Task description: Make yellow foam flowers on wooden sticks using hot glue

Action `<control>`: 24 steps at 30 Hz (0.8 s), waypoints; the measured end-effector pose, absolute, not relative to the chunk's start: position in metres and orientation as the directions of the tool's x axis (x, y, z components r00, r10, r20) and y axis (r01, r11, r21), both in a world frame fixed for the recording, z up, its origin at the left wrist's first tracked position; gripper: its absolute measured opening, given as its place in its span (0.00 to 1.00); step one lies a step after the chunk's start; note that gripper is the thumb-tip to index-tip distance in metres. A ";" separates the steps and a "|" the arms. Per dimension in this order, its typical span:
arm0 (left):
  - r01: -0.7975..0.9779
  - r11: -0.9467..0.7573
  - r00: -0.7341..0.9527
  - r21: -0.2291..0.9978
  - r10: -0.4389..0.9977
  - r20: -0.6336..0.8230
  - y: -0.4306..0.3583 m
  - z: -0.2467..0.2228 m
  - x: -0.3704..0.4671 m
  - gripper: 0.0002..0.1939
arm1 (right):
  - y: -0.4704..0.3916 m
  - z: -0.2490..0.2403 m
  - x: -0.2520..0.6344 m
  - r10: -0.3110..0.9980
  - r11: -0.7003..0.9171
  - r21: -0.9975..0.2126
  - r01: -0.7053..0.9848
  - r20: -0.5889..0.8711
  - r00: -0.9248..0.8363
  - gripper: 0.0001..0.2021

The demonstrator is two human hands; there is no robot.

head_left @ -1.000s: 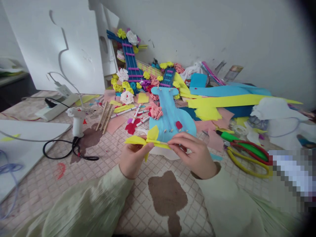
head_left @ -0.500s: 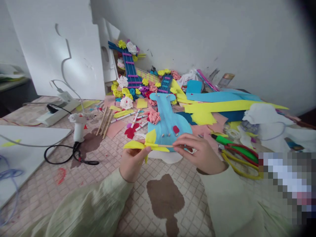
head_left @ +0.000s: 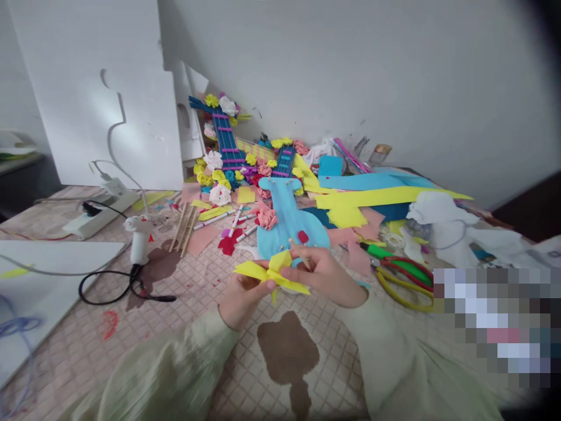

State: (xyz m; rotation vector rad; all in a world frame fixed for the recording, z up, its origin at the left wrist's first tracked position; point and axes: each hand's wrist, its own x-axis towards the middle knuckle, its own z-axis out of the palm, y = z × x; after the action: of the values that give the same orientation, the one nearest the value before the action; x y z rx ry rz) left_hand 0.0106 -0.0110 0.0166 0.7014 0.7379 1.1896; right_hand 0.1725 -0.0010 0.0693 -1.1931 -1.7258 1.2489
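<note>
My left hand (head_left: 242,301) pinches a strip of yellow crepe paper (head_left: 254,269), folded into several petal-like flaps, between thumb and fingers. My right hand (head_left: 333,278) is closed at the paper's right side, its fingertips pressing a flap. A thin wooden stick (head_left: 305,261) shows between the right fingers; most of it is hidden. Just behind the hands lies a light-blue guitar-shaped cutout (head_left: 287,216) with a red patch, small pegs and a pink paper flower (head_left: 266,217) at its left edge.
At left stand a white glue gun (head_left: 140,245) with a black cord and a power strip (head_left: 103,210). Wooden sticks (head_left: 188,228) and white pens lie centre-left. Red- and yellow-handled scissors (head_left: 407,280) rest at right. Behind are decorated blue guitar necks (head_left: 228,143), paper flowers and yellow strips (head_left: 394,197).
My right hand has moved left to the yellow paper, and its fingers now press on it. The stick, earlier pointing into the paper, is now tucked among the right fingers. The view tilted slightly.
</note>
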 end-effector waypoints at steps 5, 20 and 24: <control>-0.526 0.190 0.166 0.829 0.979 -0.119 -0.008 0.011 0.012 0.17 | 0.005 0.062 0.164 0.931 0.063 -0.970 0.237 -0.028 -0.363 0.15; -0.426 -0.039 0.034 0.904 0.998 0.059 0.014 0.016 -0.022 0.18 | 0.023 0.068 0.159 0.925 0.257 -0.896 0.362 0.119 -0.361 0.11; 0.007 -0.192 0.237 0.981 0.954 0.185 0.014 0.041 -0.030 0.15 | 0.017 0.063 0.164 0.914 0.240 -0.907 0.346 0.091 -0.396 0.12</control>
State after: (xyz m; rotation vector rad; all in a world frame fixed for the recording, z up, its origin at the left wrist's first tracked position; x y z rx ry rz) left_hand -0.0302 0.0141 0.0405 1.4734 0.9552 1.1494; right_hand 0.1639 0.0174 0.0625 -1.1516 -1.8726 1.1292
